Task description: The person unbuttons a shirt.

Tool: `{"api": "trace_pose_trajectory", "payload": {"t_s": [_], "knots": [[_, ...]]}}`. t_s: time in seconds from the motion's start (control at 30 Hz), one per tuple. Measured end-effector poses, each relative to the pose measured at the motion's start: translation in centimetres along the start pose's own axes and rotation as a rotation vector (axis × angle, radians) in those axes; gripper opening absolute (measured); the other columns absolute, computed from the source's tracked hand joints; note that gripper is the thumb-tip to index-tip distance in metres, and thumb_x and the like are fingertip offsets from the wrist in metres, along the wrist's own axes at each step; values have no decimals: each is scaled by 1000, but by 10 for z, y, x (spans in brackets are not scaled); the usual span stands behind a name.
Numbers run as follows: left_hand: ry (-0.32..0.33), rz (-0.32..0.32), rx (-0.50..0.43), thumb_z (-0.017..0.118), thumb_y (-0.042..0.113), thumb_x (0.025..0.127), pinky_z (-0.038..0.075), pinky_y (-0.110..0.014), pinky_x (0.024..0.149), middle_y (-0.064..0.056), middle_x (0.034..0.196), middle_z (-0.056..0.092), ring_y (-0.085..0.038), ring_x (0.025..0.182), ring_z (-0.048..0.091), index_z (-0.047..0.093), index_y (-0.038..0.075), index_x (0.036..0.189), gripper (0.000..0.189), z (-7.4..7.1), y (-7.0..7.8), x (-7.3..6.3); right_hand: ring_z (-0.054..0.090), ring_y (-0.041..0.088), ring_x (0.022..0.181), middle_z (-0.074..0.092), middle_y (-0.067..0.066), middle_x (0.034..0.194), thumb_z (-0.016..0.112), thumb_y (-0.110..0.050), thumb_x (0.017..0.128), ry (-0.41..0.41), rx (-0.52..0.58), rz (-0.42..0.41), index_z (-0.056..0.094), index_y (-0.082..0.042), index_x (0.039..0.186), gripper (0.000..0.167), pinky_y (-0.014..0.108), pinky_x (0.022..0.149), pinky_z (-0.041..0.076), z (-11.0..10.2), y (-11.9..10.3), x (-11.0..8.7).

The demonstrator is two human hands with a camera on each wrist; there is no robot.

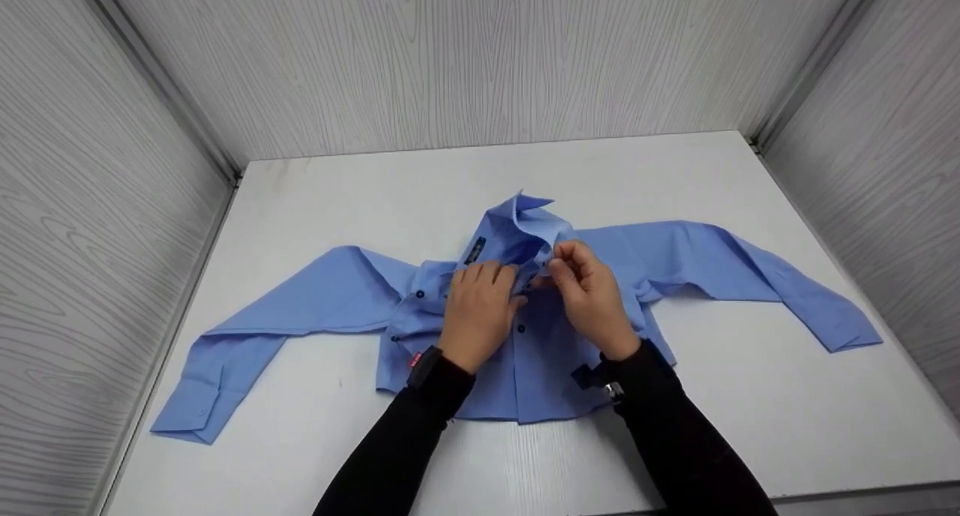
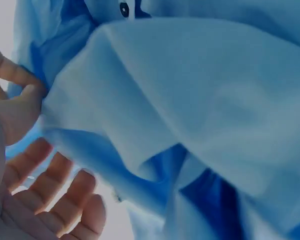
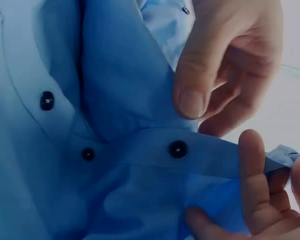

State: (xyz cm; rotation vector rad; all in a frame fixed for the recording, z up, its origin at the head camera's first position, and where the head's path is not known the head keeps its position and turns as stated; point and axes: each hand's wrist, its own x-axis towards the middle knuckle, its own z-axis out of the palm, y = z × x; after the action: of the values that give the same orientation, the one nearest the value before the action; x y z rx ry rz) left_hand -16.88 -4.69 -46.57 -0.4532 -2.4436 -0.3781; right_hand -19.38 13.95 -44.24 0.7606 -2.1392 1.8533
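A light blue long-sleeved shirt (image 1: 480,396) lies spread with its front up, its collar (image 1: 517,208) standing raised at the top. My left hand (image 1: 480,306) grips the cloth just below the neck opening, back of the hand upward. To its right, my right hand (image 1: 592,298) pinches the collar's edge between thumb and index finger. Dark buttons run along the front, among them one button (image 3: 178,149) on the collar band. Another button (image 2: 124,9) shows at the top of the left wrist view, above a broad fold of cloth (image 2: 200,85).
Both sleeves stretch outward, the left sleeve (image 1: 300,291) bent downward and the right sleeve (image 1: 697,261) reaching towards the table edge. A dark label (image 1: 475,250) sits inside the neck, a red tag (image 1: 415,359) on the front. Wood-grained panels (image 1: 465,58) enclose the white table (image 1: 315,201).
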Motion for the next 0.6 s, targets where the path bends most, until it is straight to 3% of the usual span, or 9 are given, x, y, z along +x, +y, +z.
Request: {"api": "trace_pose_trajectory", "payload": {"t_s": [0.17, 0.37, 0.5, 0.6], "knots": [[-18, -29, -15, 81, 34, 95, 50, -46, 93, -8, 102, 75, -31, 101, 68, 72, 10, 105, 27, 3, -1, 1, 65, 18, 79, 58, 23, 88, 55, -9, 111, 20, -118, -55, 58, 6, 110, 15, 21, 76, 55, -1, -3, -2], [-94, -73, -104, 73, 37, 101, 47, -46, 90, -9, 104, 77, -31, 99, 68, 73, 9, 113, 30, 3, -1, 3, 63, 22, 78, 59, 17, 89, 55, -10, 111, -6, -121, -77, 59, 4, 109, 15, 27, 76, 55, -1, -3, -2], [-107, -143, -303, 70, 26, 104, 49, -48, 90, -9, 103, 78, -31, 98, 70, 75, 10, 108, 17, 3, -4, 5, 68, 22, 100, 69, 15, 107, 58, -9, 110, -6, -153, -96, 65, 1, 117, 14, 24, 85, 51, 0, -1, -4], [-100, -240, -487, 68, 22, 105, 55, -47, 89, -11, 103, 80, -29, 94, 73, 79, 8, 109, 18, 3, -10, 8, 69, 20, 105, 74, 13, 113, 64, -12, 108, 6, -248, -110, 69, -1, 116, 14, 23, 88, 50, 4, 3, -7]]}}
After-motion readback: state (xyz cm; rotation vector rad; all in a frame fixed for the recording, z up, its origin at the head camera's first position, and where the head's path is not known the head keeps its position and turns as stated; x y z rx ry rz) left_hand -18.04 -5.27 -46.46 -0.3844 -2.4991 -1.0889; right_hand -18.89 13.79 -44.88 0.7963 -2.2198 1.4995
